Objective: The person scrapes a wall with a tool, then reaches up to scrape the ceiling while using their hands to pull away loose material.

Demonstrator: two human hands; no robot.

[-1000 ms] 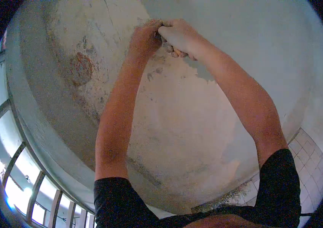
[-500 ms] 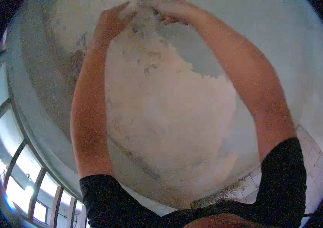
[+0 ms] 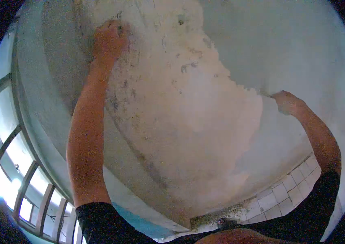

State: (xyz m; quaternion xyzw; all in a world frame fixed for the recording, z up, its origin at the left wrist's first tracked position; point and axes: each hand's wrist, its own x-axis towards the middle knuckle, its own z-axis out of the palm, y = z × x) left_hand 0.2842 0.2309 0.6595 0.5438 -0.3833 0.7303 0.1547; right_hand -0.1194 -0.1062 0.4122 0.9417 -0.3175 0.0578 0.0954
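Note:
In front of me is a wall with a pale, stained bare patch [image 3: 205, 134] and a smooth grey coat [image 3: 253, 44] whose ragged edge borders it. My left hand [image 3: 110, 40] is closed at the upper left, close to the stained part of the wall. Its fingers are blurred, and whatever they hold cannot be made out. Out to the right, my right hand [image 3: 289, 102] is closed against the grey coat, beside its ragged lower edge. A thin, flat tool edge [image 3: 266, 95] seems to stick out leftward from its fingers; the rest is hidden by the hand.
A window with bars [image 3: 28, 185] lets in bright light at the lower left. White tiles [image 3: 280, 193] run along the bottom right, with a dirty, crumbly strip [image 3: 209, 219] at their left end. A small dark hole [image 3: 181, 19] marks the upper wall.
My hands were together at the top and have parted. The right hand has swung down and right to the coat's edge; the left has moved lower and slightly left. The view has shifted.

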